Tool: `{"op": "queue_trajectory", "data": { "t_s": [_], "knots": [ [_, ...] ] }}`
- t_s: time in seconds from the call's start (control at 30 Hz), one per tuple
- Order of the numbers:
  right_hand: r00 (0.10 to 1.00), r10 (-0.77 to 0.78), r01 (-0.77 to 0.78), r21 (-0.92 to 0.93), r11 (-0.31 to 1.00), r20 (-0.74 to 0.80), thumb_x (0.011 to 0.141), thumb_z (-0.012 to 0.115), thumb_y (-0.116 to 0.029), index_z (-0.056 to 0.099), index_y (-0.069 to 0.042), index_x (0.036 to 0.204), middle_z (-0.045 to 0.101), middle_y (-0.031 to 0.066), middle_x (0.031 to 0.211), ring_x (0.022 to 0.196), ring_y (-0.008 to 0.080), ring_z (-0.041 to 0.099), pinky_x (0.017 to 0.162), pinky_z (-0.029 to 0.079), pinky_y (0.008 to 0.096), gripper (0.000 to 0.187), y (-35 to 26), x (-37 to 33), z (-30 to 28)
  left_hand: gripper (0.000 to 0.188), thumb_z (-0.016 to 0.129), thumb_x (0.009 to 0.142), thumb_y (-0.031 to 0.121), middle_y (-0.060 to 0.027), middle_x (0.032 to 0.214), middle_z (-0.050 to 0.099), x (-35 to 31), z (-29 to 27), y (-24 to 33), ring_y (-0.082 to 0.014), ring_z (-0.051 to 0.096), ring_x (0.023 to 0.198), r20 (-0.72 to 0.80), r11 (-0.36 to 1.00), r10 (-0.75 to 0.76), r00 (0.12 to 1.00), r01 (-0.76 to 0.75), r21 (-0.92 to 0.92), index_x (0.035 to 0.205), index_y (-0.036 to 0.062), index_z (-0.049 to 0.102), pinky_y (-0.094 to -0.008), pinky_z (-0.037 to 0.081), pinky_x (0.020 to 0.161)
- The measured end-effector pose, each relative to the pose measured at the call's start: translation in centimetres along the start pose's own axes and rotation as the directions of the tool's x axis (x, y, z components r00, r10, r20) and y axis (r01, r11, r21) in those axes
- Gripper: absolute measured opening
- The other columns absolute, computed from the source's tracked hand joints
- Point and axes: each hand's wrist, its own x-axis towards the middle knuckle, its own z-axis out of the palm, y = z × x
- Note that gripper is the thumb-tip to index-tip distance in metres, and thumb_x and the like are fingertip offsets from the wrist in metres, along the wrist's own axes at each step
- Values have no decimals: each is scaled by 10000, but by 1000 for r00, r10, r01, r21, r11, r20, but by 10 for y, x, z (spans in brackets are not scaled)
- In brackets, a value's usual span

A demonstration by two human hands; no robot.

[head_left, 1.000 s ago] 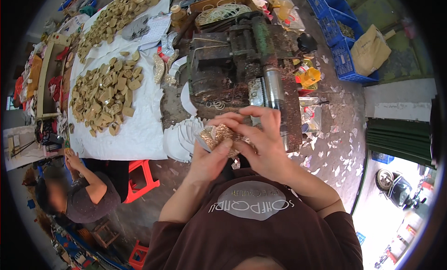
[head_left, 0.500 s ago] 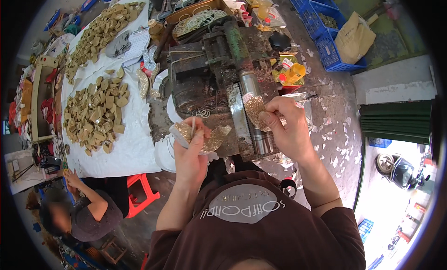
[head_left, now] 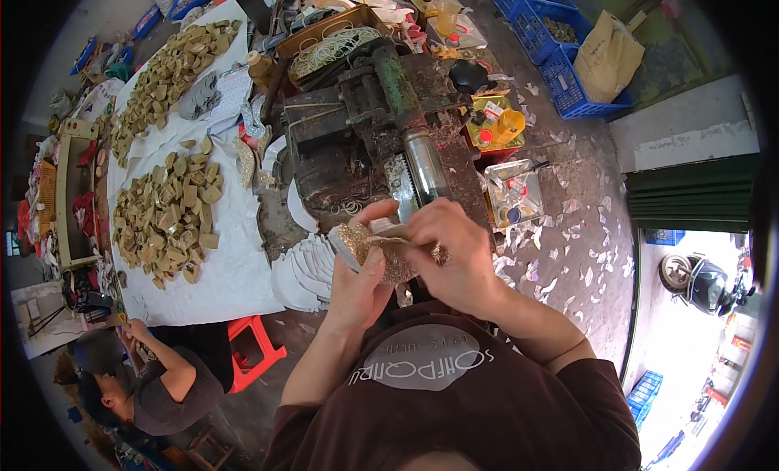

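My left hand (head_left: 361, 280) holds a stack of gold glittery cut pieces (head_left: 381, 250) from below, thumb pressed on its edge. My right hand (head_left: 450, 256) is closed over the top of the same stack, a ring on one finger. Both hands are held just in front of a rusty, dark metal press machine (head_left: 369, 138) with a shiny steel roller (head_left: 425, 167). A fan of white cut pieces (head_left: 304, 268) lies just left of my left hand.
A white sheet (head_left: 219, 252) at the left carries several tan cut pieces (head_left: 170, 215). A person (head_left: 154, 382) crouches at lower left beside a red stool (head_left: 256, 349). Blue crates (head_left: 552, 41), a brown paper bag and yellow bottles stand at the upper right; paper scraps litter the floor.
My hands were apart half a second ago, the right one at the roller; now both have come together on the glittery stack.
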Motion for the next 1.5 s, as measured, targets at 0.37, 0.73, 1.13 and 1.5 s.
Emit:
{"op": "queue_trajectory", "data": {
  "t_s": [0.37, 0.73, 1.13, 1.5],
  "knots": [
    [648, 637, -18, -828, 561, 417, 771, 696, -170, 640, -68, 950, 655, 97, 819, 805, 288, 621, 778, 446, 399, 213, 55, -72, -198, 562, 669, 868, 331, -61, 1041, 518, 0, -44, 18, -177, 524, 929, -7, 982, 98, 995, -95, 164, 1273, -7, 474, -384, 402, 969],
    [991, -105, 122, -223, 967, 86, 693, 728, -58, 648, -74, 971, 538, 66, 1088, 994, 285, 468, 815, 342, 416, 289, -14, 9, 3, 815, 710, 787, 503, -103, 1280, 475, 8, -9, -2, -206, 463, 1203, 110, 960, 105, 988, -129, 248, 1362, 24, 387, -365, 385, 1027],
    [983, -180, 170, -202, 964, -31, 693, 743, -70, 636, -82, 949, 540, 32, 965, 911, 253, 476, 758, 353, 383, 278, -4, 8, 27, 675, 674, 842, 460, -98, 1209, 477, 5, 3, -6, -195, 471, 1141, -40, 893, 335, 942, -303, 332, 1286, 37, 393, -343, 387, 979],
    [999, 5, 0, -86, 996, 51, 699, 736, -63, 633, -79, 942, 553, 38, 938, 915, 232, 525, 784, 357, 359, 264, -8, 8, 18, 734, 690, 809, 508, -108, 1186, 490, 9, -9, -9, -211, 487, 1115, 20, 869, 344, 939, -326, 372, 1281, 16, 418, -355, 393, 968]
  ]
}}
